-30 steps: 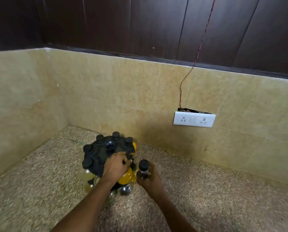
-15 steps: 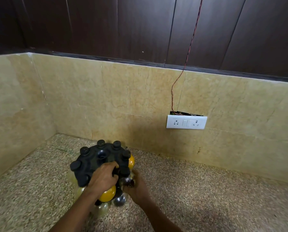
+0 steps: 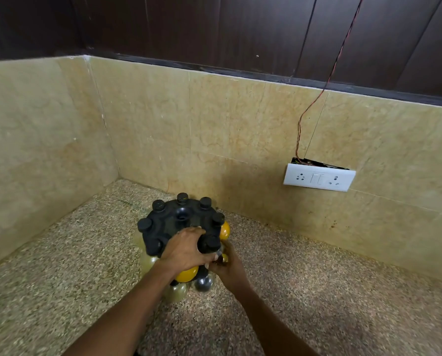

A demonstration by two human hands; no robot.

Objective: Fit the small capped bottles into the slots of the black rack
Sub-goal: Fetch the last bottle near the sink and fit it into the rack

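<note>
A round black rack (image 3: 175, 228) stands on the speckled counter near the corner, with several black-capped bottles hanging from slots round its rim. Yellow, dark and pale bottle bodies show below it, such as a yellow one (image 3: 187, 275) and a dark one (image 3: 203, 283). My left hand (image 3: 186, 249) grips the rack's near edge from above. My right hand (image 3: 227, 265) holds a small capped bottle (image 3: 211, 244) at the rack's near right side, its cap level with the rim. The bottle's body is mostly hidden by my fingers.
Beige stone walls close the corner to the left and behind the rack. A white socket plate (image 3: 319, 178) with a thin red wire (image 3: 315, 104) running up from it sits on the back wall at right. The speckled counter (image 3: 343, 291) stretches to the right.
My right hand has brought the bottle from beside the rack in against its near right rim. My left hand stays on the rack. The camera view has shifted.
</note>
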